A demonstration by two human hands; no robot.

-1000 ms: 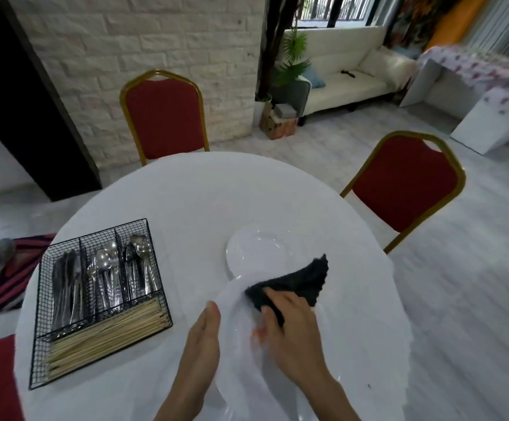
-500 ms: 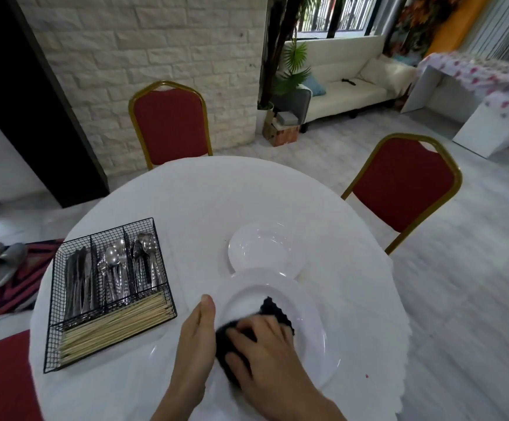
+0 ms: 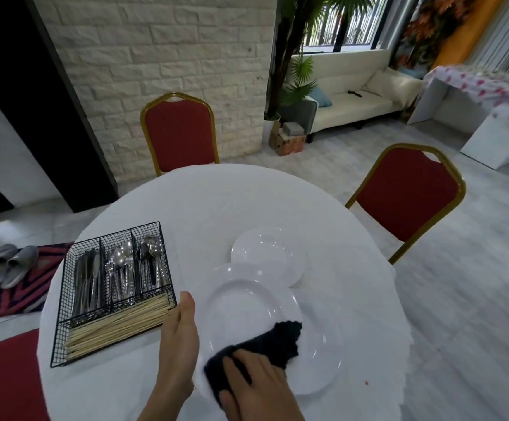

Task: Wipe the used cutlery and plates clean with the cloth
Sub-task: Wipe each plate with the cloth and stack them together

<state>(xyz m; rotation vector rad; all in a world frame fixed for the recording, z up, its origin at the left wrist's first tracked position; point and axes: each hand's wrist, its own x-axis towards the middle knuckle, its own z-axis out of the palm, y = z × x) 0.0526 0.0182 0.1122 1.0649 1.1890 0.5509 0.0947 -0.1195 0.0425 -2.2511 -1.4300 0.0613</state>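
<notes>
Plate-wiping is in hand: the right hand [image 3: 256, 387] presses a dark crumpled cloth [image 3: 265, 347] flat on the large white round plate [image 3: 247, 308], fingers closed over it; the left hand [image 3: 178, 344] steadies the rim, loosely curled. Next, sweep away from the grip toward the far rim, minding the smaller white plate [image 3: 267, 253] touching beyond and the black wire cutlery caddy [image 3: 110, 287] just left

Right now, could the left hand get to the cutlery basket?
Probably yes: the left hand grips the plate rim right beside the basket, nothing between them, though it would have to release the plate.
</notes>
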